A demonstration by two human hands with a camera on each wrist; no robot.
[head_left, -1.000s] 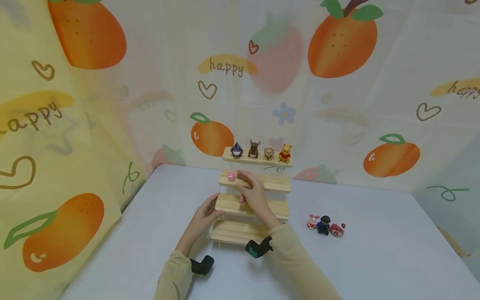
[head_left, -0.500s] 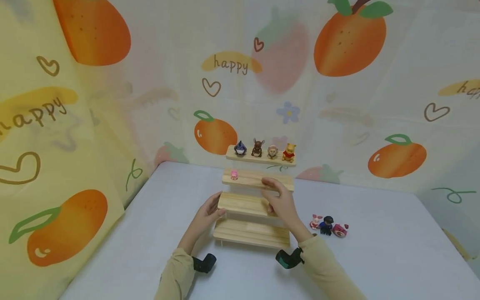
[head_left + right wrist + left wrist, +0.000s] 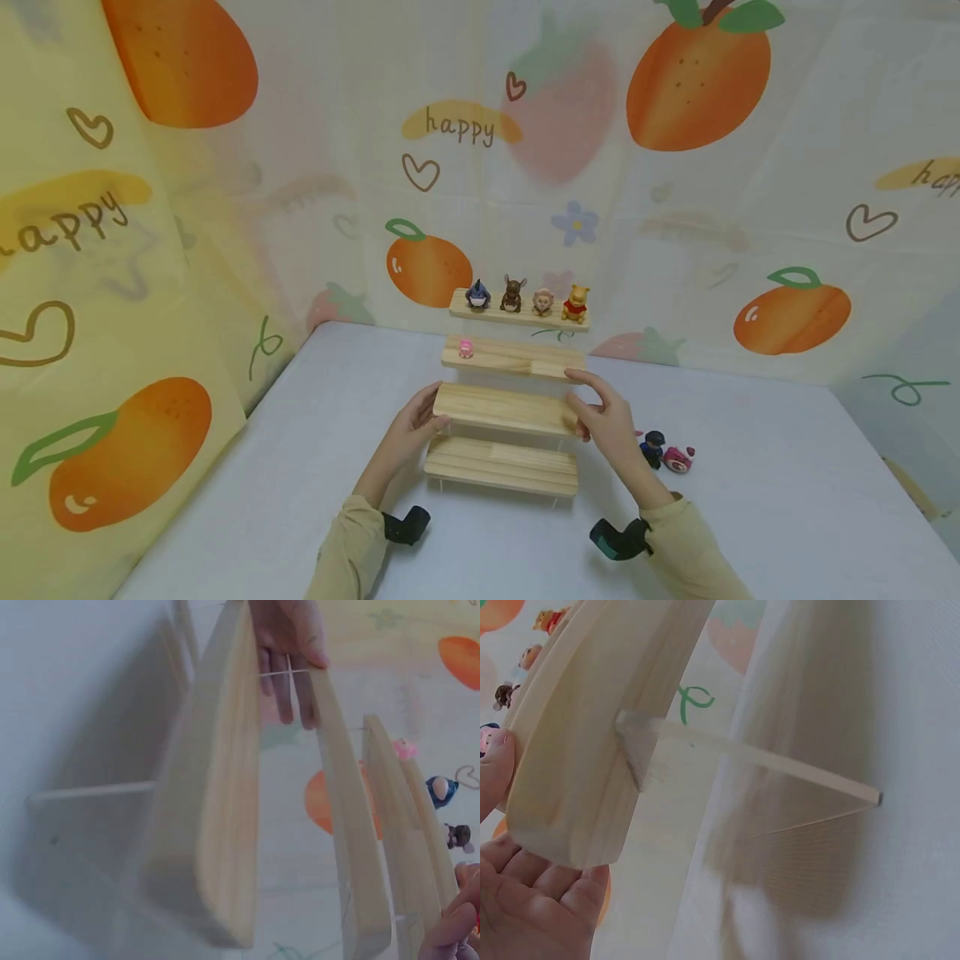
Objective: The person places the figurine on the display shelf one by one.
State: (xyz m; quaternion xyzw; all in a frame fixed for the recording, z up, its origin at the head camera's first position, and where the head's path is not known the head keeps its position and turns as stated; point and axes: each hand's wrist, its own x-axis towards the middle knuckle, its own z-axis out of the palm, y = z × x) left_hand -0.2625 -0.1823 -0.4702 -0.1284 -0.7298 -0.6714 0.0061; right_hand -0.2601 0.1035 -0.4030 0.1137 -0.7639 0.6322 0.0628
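A four-tiered wooden stand (image 3: 506, 408) is seen on the white counter (image 3: 750, 500), near the fruit-print wall. Its left end is gripped at the third tier down by the left hand (image 3: 411, 432), thumb on the board's top and palm cupped under its end. The right hand (image 3: 607, 417) lies at the stand's right end, fingers relaxed and apart, holding nothing; whether the edge is touched cannot be told. Four figures (image 3: 525, 298) stand on the top tier, a pink one (image 3: 466, 348) on the second. Three more toys (image 3: 663, 454) lie right of the stand, partly hidden. The stand is probably light: a nudge or lift by either hand could tip the top figures off.
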